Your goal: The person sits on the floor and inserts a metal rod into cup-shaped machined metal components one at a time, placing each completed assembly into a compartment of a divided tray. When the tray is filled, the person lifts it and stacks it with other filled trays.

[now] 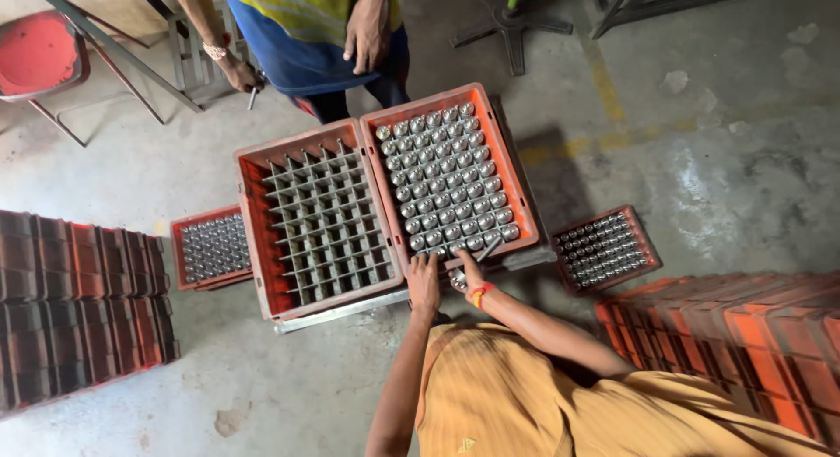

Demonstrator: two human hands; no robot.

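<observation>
My left hand (423, 277) lies flat on the full orange crate's (516, 181) near rim. My right hand (468, 269) pinches a shiny metal piece (490, 247). It looks hard, smooth and slippery, so I grip its sides.

Orange crate (516, 190) full of upright shiny metal cylinders (446, 181), beside matching crate (254, 238) with bare dividers.

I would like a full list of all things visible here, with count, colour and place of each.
Full crate: one, orange, centre, filled with shiny metal cylinders.
Empty crate: one, orange, beside it, grey dividers inside.
Low crates: two, orange, on the floor, left and right, holding metal parts.
Crate stacks: two, left and right.
Chair: one, red, top left.
Other person: one, standing at the top.
Left hand: at the full crate's near edge.
Right hand: same edge, on a cylinder.
</observation>
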